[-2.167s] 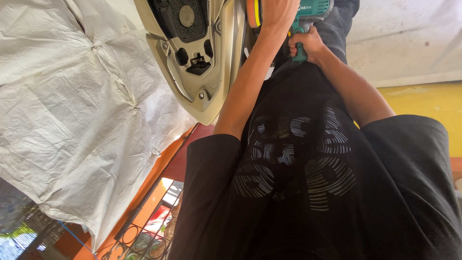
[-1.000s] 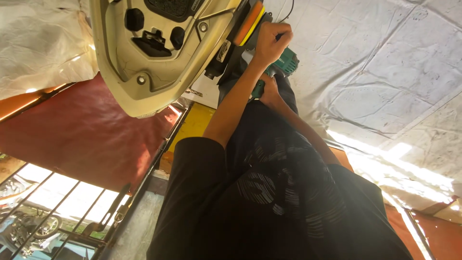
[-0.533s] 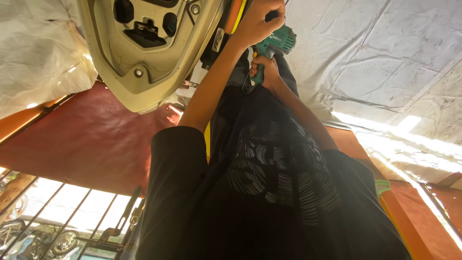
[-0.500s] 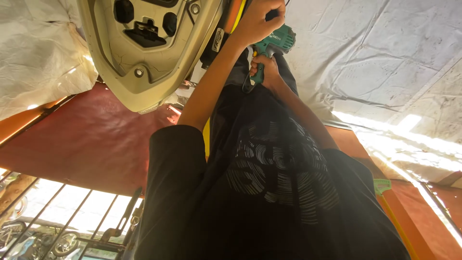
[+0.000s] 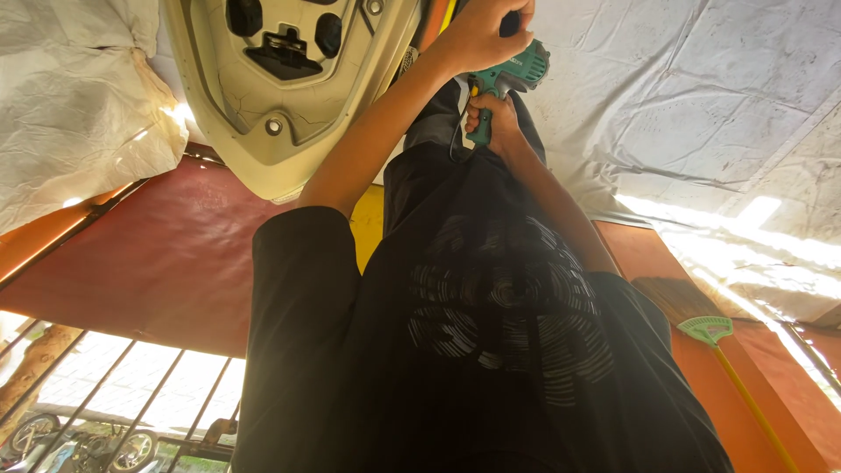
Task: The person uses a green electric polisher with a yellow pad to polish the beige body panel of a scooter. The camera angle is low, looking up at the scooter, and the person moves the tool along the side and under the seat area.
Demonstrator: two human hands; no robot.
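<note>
The power drill (image 5: 508,79) at twelve o'clock is teal green with a black rear cap and a small yellow mark beside its handle. At eleven o'clock the plastic panel (image 5: 289,96) is cream beige, with black fittings set into its recessed face and an orange and yellow strip along its one o'clock edge. The T-shirt (image 5: 491,342) filling the middle is black, printed with pale grey swirling line patterns. The tarpaulin (image 5: 701,114) from one to three o'clock is dull white with faint stains. The wall (image 5: 166,271) at nine o'clock is dark red, orange at its edge. The broom (image 5: 701,328) at four o'clock has a green head, tan bristles and a yellow stick.
</note>
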